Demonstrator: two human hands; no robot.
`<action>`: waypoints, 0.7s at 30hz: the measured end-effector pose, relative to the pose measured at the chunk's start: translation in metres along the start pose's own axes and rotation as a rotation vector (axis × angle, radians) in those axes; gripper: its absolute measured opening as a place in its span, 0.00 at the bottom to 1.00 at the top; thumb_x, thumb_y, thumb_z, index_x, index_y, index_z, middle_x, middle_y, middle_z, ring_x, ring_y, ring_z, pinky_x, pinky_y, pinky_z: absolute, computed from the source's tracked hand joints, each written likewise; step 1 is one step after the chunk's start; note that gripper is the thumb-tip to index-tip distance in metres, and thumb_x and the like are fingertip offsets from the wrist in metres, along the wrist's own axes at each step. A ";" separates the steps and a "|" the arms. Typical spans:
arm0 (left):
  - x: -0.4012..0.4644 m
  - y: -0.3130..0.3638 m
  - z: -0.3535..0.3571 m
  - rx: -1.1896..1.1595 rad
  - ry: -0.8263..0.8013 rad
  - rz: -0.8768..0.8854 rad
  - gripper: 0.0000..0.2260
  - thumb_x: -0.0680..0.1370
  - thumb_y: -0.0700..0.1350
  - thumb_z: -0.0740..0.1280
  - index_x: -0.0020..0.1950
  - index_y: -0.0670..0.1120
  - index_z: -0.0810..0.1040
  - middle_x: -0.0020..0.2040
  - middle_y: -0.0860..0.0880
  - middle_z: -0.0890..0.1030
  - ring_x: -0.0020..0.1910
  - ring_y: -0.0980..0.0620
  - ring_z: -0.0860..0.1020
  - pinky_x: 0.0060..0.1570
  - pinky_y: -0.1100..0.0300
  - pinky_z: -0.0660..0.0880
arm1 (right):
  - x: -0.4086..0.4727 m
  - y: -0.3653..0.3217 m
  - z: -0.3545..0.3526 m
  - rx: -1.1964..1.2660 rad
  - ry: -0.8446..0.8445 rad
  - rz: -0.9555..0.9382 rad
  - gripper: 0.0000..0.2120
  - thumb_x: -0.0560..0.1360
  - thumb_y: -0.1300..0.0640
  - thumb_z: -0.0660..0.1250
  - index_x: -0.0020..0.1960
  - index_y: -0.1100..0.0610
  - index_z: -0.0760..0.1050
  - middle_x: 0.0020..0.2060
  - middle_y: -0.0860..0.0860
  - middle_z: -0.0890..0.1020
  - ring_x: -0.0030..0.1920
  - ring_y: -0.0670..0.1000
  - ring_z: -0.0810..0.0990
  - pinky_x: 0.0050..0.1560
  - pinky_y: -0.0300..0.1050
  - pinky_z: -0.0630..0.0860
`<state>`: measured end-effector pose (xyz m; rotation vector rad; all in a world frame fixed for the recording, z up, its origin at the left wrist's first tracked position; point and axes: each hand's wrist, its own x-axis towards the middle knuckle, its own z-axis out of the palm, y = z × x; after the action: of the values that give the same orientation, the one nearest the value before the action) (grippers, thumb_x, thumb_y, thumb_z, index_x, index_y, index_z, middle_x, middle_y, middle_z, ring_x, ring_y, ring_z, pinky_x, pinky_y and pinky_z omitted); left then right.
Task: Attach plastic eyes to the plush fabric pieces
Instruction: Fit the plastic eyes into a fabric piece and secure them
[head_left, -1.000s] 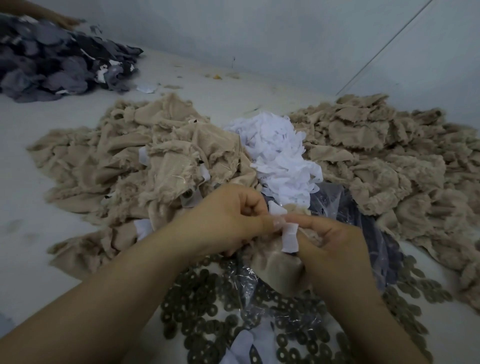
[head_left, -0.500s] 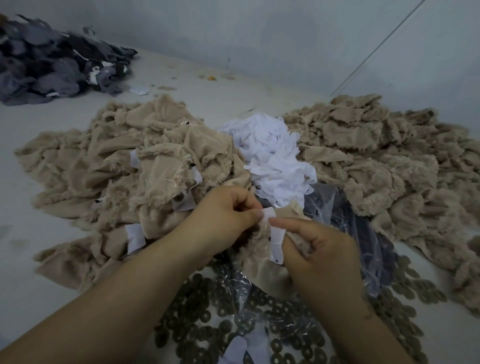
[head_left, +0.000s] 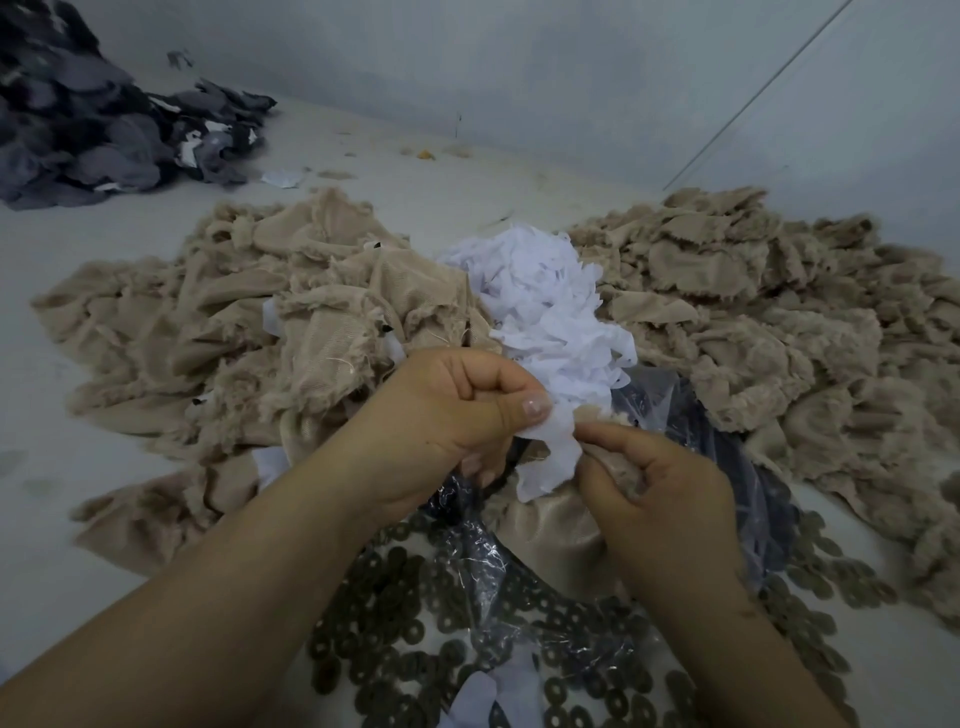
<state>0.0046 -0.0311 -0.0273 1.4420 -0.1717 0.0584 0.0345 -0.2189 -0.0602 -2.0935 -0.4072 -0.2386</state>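
Centrally, a small white strip of backing fabric (head_left: 550, 457) sits pinched between both hands, on top of a beige plush fabric piece (head_left: 550, 530) that hangs just below them. Left hand (head_left: 457, 415) curled, thumb and forefinger pinching the strip's upper left edge. Right hand (head_left: 660, 499) curled too, forefinger and thumb gripping the strip's right side together with the plush edge. No plastic eye can be made out in the grip.

Under and behind the hands, a crinkled clear plastic bag (head_left: 649, 395) with dark contents. Below the wrists, a spread of dark round washer rings (head_left: 395, 670) on the pale table (head_left: 78, 519). Just beyond the left hand's knuckles, a heap of white fabric strips (head_left: 545, 301). Left of the hands, a pile of beige plush pieces (head_left: 249, 322), some with white strips on them. Right of the hands, a second beige plush pile (head_left: 779, 322). Far beyond the left hand, a heap of dark grey fabric pieces (head_left: 88, 135) by the wall.
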 end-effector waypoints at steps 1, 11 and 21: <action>0.001 -0.001 0.001 0.011 0.015 -0.013 0.06 0.74 0.43 0.70 0.39 0.45 0.85 0.22 0.49 0.71 0.20 0.55 0.66 0.26 0.59 0.70 | 0.000 0.001 0.000 0.000 -0.005 0.003 0.11 0.73 0.55 0.74 0.53 0.44 0.85 0.37 0.25 0.76 0.47 0.27 0.78 0.47 0.19 0.71; 0.002 -0.003 0.001 0.020 -0.056 -0.109 0.09 0.81 0.32 0.60 0.58 0.40 0.75 0.30 0.42 0.75 0.27 0.47 0.71 0.29 0.59 0.71 | -0.001 0.005 0.001 0.038 -0.063 -0.023 0.15 0.73 0.58 0.73 0.55 0.40 0.83 0.46 0.30 0.81 0.52 0.31 0.79 0.51 0.22 0.73; -0.001 0.004 0.001 -0.062 -0.035 -0.040 0.09 0.74 0.32 0.64 0.52 0.34 0.80 0.41 0.35 0.83 0.36 0.40 0.82 0.39 0.51 0.81 | 0.001 0.010 0.002 0.026 -0.032 -0.021 0.12 0.73 0.57 0.73 0.55 0.45 0.85 0.42 0.31 0.80 0.49 0.31 0.79 0.45 0.22 0.73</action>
<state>0.0033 -0.0315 -0.0231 1.3842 -0.1719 -0.0051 0.0389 -0.2219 -0.0685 -2.0704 -0.4492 -0.2117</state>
